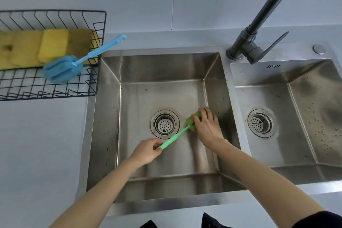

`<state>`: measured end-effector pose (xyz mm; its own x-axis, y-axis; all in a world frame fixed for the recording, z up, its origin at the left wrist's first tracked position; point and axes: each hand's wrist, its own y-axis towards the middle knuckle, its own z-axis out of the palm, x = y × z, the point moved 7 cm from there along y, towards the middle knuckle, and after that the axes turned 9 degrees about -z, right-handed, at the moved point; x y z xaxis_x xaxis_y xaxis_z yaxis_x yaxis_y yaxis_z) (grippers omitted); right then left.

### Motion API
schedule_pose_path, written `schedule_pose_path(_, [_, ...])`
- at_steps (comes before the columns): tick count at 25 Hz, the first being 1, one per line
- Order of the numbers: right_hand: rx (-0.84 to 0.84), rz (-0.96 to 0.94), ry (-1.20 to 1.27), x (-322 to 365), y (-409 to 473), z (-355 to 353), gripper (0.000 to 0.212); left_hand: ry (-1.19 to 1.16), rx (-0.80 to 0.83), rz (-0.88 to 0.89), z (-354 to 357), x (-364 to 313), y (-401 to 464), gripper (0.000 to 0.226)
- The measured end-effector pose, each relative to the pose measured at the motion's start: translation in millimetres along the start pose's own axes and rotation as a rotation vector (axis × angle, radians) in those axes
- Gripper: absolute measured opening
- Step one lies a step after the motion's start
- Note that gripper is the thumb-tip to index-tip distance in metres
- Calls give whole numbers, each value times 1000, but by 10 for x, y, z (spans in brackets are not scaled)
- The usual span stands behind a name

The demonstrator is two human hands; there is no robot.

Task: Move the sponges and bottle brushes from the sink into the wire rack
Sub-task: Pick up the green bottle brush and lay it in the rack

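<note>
- The green brush (pixel 177 134) lies low in the left basin of the sink (pixel 111 116), near the centre of the frame, just right of the drain (pixel 164 124).
- The left hand (pixel 146 151), lower centre, pinches the handle end of the green brush between thumb and fingers.
- The right hand (pixel 208 127), right of centre, is curled over the brush's green sponge head, fingers wrapped round it.
- The handle runs diagonally between the two hands, from lower left up to the right.
- The rack (pixel 96 61) sits on the counter at the upper left of the frame, just beside the sink's left rim.
- Yellow sponges (pixel 53 45) lie in a row along the back of the rack.
- The blue brush (pixel 63 69) rests in the rack with its head on the wire floor; its handle sticks out over the rack's right wall toward the sink.
- The dark faucet (pixel 259 29) stands at the upper right, between the two basins.
</note>
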<state>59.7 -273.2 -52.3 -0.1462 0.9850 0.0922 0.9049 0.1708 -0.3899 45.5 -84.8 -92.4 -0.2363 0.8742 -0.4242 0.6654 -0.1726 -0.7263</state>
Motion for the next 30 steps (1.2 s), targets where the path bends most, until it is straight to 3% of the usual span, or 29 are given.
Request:
schedule_pose_path(5, [-50, 103, 53, -3, -118, -162, 48, -87, -87, 92, -408, -67, -202, 8])
schedule_pose_path(10, [-169, 124, 108, 69, -276, -338, 39, -162, -153, 200, -898, -270, -464, 28])
schedule_pose_path(13, [-193, 99, 152, 148, -347, -463, 38, -219, -183, 236, -1129, -372, -630, 15])
schedule_pose_path(20, [-295, 30, 420, 507, -473, -838, 36, -577, -371, 388, -1564, -566, -1111, 11])
schedule_pose_path(25, [-370, -30, 644, 948, -465, -1142, 36, -498, -241, 418, -1521, -482, -1227, 40])
schedule_pose_path(30, [-435, -10, 862, 1351, -454, -1280, 37, -513, -190, 443, -1541, -306, -1377, 48])
